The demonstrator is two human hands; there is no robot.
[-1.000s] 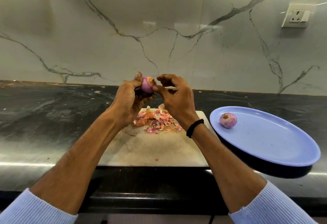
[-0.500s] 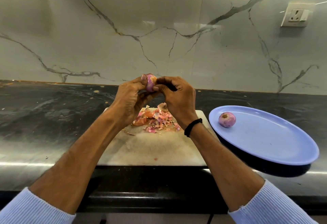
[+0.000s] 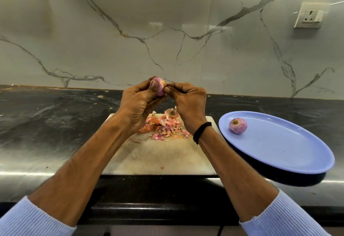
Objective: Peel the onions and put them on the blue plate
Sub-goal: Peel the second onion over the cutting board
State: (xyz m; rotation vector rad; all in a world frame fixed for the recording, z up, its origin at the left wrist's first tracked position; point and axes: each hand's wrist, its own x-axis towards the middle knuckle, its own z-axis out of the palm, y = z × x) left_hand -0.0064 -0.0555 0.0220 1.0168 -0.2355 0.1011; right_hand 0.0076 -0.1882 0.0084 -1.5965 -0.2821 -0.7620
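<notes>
Dark countertop [image 3: 55,124]: left hand [image 3: 137,103] grips onion [image 3: 160,87], right hand [image 3: 188,101] pinches its edge; peeled onion [image 3: 237,126] on blue plate [image 3: 279,146].

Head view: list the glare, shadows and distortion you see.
Head view: a bright glare band runs along the front edge of the counter, with soft reflections on the marble wall. Head view: the blue plate casts a dark shadow under its near rim. Head view: wide-angle bending tilts the wall socket; the held onion looks sharp.

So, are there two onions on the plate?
No, a single onion lies on the plate; the second onion is held by the left hand and right hand above the board.
</notes>
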